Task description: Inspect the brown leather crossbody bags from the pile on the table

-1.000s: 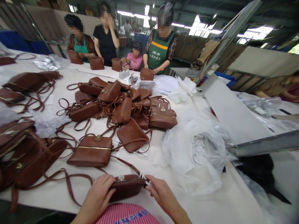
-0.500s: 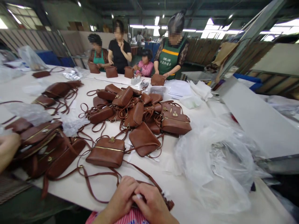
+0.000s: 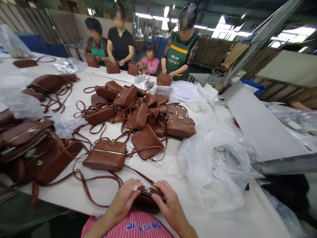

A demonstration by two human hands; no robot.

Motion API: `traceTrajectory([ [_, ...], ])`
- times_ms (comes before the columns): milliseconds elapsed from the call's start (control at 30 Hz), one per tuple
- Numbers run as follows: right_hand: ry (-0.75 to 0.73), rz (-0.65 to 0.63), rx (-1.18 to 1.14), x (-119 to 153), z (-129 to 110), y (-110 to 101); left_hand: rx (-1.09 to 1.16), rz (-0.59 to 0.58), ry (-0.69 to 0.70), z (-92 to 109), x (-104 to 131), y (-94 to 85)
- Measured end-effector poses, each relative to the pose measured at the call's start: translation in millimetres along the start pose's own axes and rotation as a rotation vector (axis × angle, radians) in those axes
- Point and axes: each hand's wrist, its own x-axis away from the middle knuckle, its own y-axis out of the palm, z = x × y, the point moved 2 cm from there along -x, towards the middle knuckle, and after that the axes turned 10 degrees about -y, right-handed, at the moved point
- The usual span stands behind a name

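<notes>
My left hand and my right hand both grip a small brown leather purse at the near edge of the white table. My fingers lie over its top, close to a small metal clasp. The purse's long brown strap trails off to the left across the table. Just beyond my hands lies another brown purse with a gold trim line.
A heap of brown purses fills the table's middle and more are stacked at the left. Crumpled clear plastic bags lie to the right. Several people stand at the far end handling purses. A grey slanted board rises at right.
My hands were spread on the purse's two ends, then came together over it; now they hold it by the top with the clasp showing. The view has swung slightly.
</notes>
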Motion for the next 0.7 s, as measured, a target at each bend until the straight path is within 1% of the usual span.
traceTrajectory([
  [67,-0.029,-0.212,0.125,-1,1,-2,0.035,0.027,-0.053,-2,0,-3.0],
  [100,-0.019,-0.275,0.156,-2,2,-2,0.073,0.036,-0.109,-4,1,-5.9],
  [133,-0.003,-0.3,0.173,-2,2,-2,0.122,0.047,-0.192,-9,2,-9.9],
  [167,0.02,-0.295,0.181,-2,2,-2,0.183,0.067,-0.3,-15,3,-14.7],
  [233,0.077,-0.259,0.194,-2,4,0,0.327,0.113,-0.561,-31,8,-24.8],
  [267,0.089,-0.254,0.206,-1,4,2,0.396,0.131,-0.683,-39,12,-29.2],
  [300,0.069,-0.266,0.227,-1,5,4,0.454,0.133,-0.774,-47,15,-32.7],
  [333,0.017,-0.289,0.258,-1,5,7,0.493,0.122,-0.837,-52,18,-35.4],
  [367,-0.058,-0.316,0.298,0,5,9,0.493,0.126,-0.868,-55,20,-37.7],
  [400,-0.138,-0.335,0.346,0,5,11,0.442,0.166,-0.852,-56,22,-40.4],
  [433,-0.213,-0.337,0.403,0,5,13,0.338,0.251,-0.783,-54,22,-43.6],
  [467,-0.275,-0.323,0.462,0,5,14,0.189,0.362,-0.66,-48,22,-46.9],
  [500,-0.321,-0.298,0.517,1,5,14,0.02,0.468,-0.494,-39,22,-49.2],
  [533,-0.355,-0.274,0.557,1,5,15,-0.141,0.52,-0.284,-28,21,-49.2],
  [567,-0.38,-0.256,0.584,2,6,15,-0.273,0.49,-0.056,-16,20,-46.3],
  [600,-0.396,-0.24,0.599,3,6,16,-0.368,0.38,0.138,-5,20,-41.2],
  [633,-0.397,-0.223,0.608,4,7,16,-0.431,0.236,0.278,5,19,-35.2],
  [667,-0.391,-0.195,0.617,4,8,16,-0.478,0.099,0.359,11,19,-29.6],
  [700,-0.376,-0.156,0.627,2,10,15,-0.516,-0.009,0.392,16,19,-25.0],
])
